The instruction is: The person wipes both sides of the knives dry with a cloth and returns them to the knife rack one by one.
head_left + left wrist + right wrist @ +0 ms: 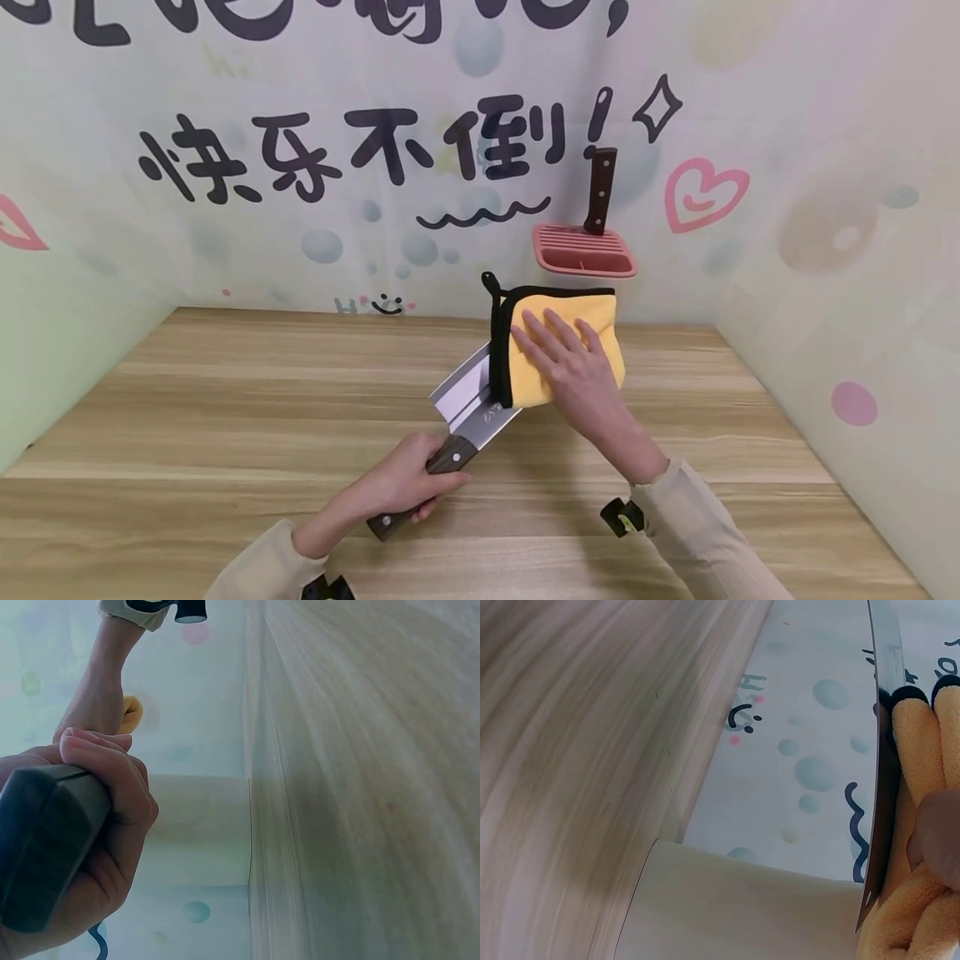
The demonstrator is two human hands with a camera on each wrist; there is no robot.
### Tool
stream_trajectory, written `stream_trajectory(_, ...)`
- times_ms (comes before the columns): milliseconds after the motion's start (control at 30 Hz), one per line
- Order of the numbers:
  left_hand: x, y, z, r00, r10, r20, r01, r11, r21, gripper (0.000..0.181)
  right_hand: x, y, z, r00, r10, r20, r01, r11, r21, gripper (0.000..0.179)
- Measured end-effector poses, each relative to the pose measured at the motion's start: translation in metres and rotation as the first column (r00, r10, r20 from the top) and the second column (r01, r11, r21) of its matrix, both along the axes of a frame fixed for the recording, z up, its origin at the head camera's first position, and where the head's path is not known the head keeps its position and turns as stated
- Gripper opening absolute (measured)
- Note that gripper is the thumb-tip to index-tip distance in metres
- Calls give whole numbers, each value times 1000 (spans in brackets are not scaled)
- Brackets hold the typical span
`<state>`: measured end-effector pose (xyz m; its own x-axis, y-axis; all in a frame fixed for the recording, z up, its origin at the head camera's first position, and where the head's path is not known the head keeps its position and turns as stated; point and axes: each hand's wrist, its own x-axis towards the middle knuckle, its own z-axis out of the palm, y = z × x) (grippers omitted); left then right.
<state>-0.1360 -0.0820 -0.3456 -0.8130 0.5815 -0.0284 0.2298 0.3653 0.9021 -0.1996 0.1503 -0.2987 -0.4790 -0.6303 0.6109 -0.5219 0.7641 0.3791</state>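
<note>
In the head view my left hand [408, 475] grips the dark handle of a cleaver [478, 421], its blade pointing up and to the right over the table. A folded yellow cleaning cloth [562, 375] with black edging and a hanging loop lies across the upper blade, hiding the tip. My right hand [581, 379] holds this cloth against the blade, fingers laid along its top and thumb tucked into the fold. Up close in the left wrist view, the fingers [124, 780] wrap the handle [52, 840]. The right wrist view has the blade [889, 645] edge-on beside the cloth [919, 742].
A pink knife holder [587, 262] stands at the back wall, with a brown-handled knife [600, 192] upright in it. Printed walls bound the wooden table [247, 400] at the back and both sides.
</note>
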Motion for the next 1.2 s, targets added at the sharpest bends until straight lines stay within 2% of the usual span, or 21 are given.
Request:
stream_trajectory(400, 0, -1, -1, 1000, -11, 1, 11, 1000, 12, 18, -3, 5, -2, 1000, -8, -1, 8, 998, -63, 50)
stream_trajectory(667, 0, -2, -1, 1000, -8, 12, 8, 999, 33, 20, -4, 5, -2, 999, 44, -20, -46, 988, -151, 52)
stream_trajectory(800, 0, -3, -1, 1000, -4, 12, 4, 999, 39, 21, -6, 4, -2, 996, 67, -58, -80, 966, -246, 48)
stream_trajectory(967, 0, -3, -1, 1000, -7, 2, 7, 1000, 20, 20, -7, 3, 0, 992, 68, -108, -105, 920, -379, 48)
stream_trajectory(1200, 0, -4, 0, 1000, -8, -3, 8, 1000, 28, 20, -6, 4, 9, 984, 31, -177, -114, 868, -482, 41)
